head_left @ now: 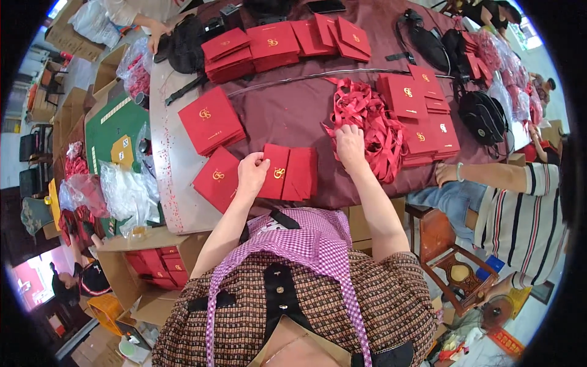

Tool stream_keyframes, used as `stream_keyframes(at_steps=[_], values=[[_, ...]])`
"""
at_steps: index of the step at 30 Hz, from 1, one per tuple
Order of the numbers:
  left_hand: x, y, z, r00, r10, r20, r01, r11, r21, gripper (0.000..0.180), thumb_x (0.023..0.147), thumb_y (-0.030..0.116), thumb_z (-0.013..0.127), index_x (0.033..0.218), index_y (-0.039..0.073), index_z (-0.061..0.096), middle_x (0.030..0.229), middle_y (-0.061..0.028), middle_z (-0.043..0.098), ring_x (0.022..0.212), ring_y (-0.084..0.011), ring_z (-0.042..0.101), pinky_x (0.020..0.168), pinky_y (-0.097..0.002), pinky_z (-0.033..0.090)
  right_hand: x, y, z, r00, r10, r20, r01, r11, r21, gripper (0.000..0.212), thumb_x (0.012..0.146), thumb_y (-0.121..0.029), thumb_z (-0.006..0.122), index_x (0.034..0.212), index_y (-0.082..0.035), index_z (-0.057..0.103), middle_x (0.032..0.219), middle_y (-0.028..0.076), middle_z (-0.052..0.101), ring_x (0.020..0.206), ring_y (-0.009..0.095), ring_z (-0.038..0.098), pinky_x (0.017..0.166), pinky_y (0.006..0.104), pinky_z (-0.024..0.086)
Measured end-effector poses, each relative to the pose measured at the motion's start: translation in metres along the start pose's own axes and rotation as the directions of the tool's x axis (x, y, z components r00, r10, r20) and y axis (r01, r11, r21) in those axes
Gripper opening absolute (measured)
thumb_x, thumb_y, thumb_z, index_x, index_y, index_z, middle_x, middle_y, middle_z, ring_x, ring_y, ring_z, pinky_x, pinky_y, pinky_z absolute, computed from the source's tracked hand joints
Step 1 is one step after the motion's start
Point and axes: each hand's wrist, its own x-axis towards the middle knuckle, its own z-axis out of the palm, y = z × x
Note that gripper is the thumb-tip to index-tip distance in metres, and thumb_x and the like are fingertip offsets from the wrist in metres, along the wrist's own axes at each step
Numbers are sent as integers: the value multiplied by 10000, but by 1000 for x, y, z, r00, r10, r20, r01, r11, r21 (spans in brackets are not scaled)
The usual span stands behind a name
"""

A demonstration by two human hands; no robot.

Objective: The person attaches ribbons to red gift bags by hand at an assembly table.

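a red packet (pixel 277 175) with a gold emblem lies near the front edge of the dark red tablecloth (pixel 284 116). the left hand (pixel 252 173) is at its left side, fingers bent together; one cannot tell whether they pinch it. the right hand (pixel 351 147) curls into heaped red ribbons (pixel 386 148), any grip hidden. farther out stand packet stacks (pixel 273 48).

Top (pixel 239 330): brown-black-tan check, short sleeves (pixel 391 272) | placket (pixel 273 300): black, shiny buttons (pixel 280 290) | chest trim (pixel 211 301): black, horizontal | neckline edging (pixel 324 347): tan | apron (pixel 299 240): purple-and-white gingham, white marking (pixel 274 226), black strip (pixel 284 218) | straps (pixel 359 318): two, matching gingham, running down both chest sides | necklace (pixel 286 348): thin, fine
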Motion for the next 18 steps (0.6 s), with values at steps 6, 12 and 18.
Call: stream_keyframes(at_steps=[6, 12, 18], values=[[-6, 1, -13, 980, -137, 141, 187, 875, -447, 190, 820, 14, 611, 998, -29, 662, 816, 0, 643, 714, -69, 564, 653, -213, 454, -4, 5, 12, 999, -24, -22, 24, 999, -22, 123, 772, -208, 593, 845, -112, 621, 853, 60, 561, 874, 252, 520, 746, 393, 407], [-13, 12, -30, 969, -141, 201, 233, 787, -572, 205, 821, 9, 616, 1017, -35, 654, 826, 1, 634, 723, -59, 553, 663, -202, 450, 3, -11, -20, 951, 131, -282, -1, 908, 419, 116, 790, -148, 642, 892, -97, 621, 879, 47, 633, 850, 236, 561, 787, 392, 388], [-16, 26, -39, 964, -137, 229, 246, 788, -565, 218, 838, 6, 587, 1045, -35, 645, 853, -6, 637, 756, -67, 562, 686, -207, 452, 2, -61, -53, 932, 245, -268, 8, 725, 689, 158, 770, -102, 663, 925, -90, 638, 839, 50, 639, 844, 249, 577, 809, 389, 389]])
